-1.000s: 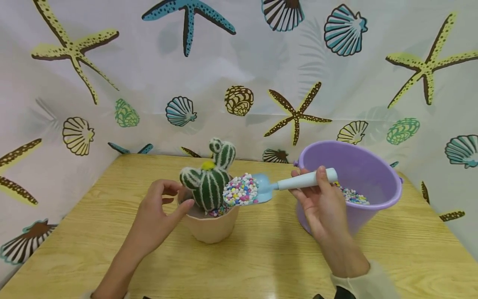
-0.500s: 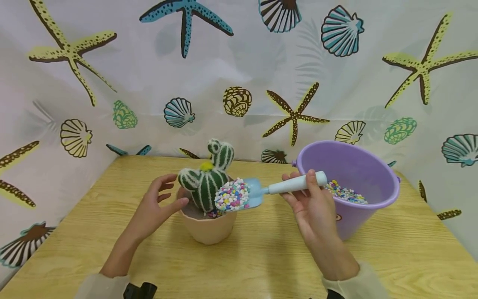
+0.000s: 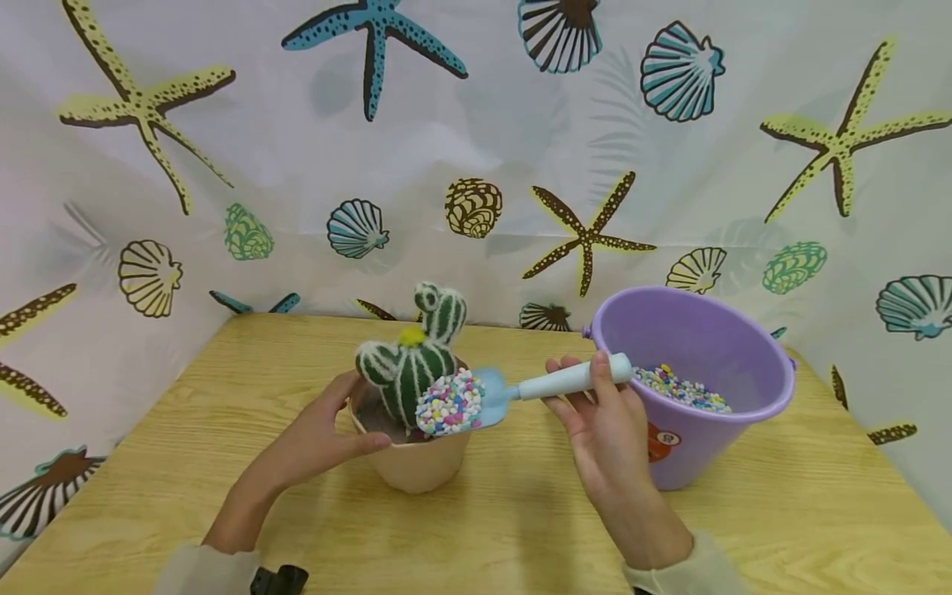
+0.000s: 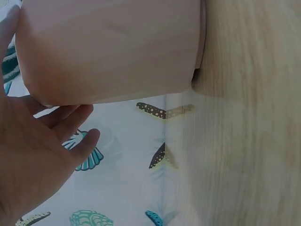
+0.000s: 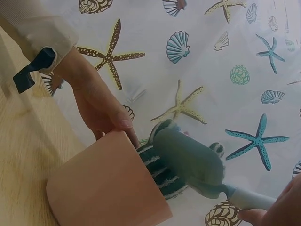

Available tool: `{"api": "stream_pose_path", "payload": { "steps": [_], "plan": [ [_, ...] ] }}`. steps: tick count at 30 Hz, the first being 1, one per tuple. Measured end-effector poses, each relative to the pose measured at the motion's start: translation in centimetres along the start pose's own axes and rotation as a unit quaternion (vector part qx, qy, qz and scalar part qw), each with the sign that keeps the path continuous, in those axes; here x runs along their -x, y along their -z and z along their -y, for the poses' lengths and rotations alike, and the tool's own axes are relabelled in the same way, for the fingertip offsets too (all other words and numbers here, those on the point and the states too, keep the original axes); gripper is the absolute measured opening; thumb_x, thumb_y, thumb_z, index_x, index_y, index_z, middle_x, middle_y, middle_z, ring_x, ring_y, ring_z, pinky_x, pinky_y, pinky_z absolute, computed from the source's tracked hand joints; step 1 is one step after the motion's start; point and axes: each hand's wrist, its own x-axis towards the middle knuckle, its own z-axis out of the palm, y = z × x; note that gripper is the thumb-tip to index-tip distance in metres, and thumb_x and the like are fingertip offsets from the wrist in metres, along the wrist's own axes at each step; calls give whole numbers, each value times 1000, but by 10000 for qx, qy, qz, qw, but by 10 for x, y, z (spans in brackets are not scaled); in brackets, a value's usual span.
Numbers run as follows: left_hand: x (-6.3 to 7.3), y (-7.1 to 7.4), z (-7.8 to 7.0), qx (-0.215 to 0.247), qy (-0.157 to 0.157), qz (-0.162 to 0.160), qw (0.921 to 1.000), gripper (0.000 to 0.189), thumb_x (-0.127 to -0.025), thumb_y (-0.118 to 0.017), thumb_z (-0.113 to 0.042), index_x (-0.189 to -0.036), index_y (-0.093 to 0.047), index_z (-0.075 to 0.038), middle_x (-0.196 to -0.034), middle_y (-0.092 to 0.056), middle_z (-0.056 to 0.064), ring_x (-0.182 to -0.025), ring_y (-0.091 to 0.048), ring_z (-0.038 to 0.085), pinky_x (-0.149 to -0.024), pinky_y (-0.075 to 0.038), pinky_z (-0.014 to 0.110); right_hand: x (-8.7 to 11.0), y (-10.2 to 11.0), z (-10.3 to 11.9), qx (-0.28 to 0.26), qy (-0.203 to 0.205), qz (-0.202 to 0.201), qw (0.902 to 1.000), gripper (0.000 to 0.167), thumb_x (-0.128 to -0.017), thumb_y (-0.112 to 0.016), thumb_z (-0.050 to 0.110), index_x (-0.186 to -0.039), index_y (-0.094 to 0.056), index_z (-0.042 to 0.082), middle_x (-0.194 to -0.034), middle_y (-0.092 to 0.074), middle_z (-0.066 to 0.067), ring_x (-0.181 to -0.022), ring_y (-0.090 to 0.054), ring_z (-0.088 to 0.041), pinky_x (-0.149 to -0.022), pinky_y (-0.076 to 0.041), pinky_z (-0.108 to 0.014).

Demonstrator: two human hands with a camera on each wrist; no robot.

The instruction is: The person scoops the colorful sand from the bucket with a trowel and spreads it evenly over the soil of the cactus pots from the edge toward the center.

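A felted green cactus with white stripes and a yellow top stands in a peach flowerpot. My left hand holds the pot at its left side, thumb along the front rim and fingers around the outer wall. In my right hand is the pale handle of a light blue scoop. Colourful pebbles fill its blade, which is roughly level over the pot's right rim, close by the cactus. From the right wrist view, the blade's underside overlaps the cactus.
A purple bucket stands to the right, with more coloured pebbles inside. The wood-grain table meets a hanging cloth printed with shells and starfish at the back and sides.
The loaded scoop has moved left and slightly down, closer over the pot. My left hand has gone from hovering by the rim with spread fingers to holding the pot.
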Motion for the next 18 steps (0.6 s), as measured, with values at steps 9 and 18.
{"api": "stream_pose_path", "payload": {
  "steps": [9, 18],
  "plan": [
    [19, -10, -30, -858, 658, -627, 9922, 99, -83, -68, -52, -154, -14, -10, -151, -25, 26, -135, -29, 48, -102, -31, 67, -7, 2, -7, -22, 2, 95, 10000, 21, -102, -39, 29, -106, -42, 9, -99, -52, -5, -105, -59, -21, -96, -48, -40],
    [27, -1, -31, -766, 779, -382, 9933, 106, -82, -69, -52, -152, -8, -1, -149, -21, 29, -133, -30, 48, -101, -34, 64, -18, 8, -17, -40, -3, 8, 10000, 19, -102, -38, 27, -111, -44, 12, -93, -54, -3, -98, -61, -19, -86, -55, -34]
  ]
}}
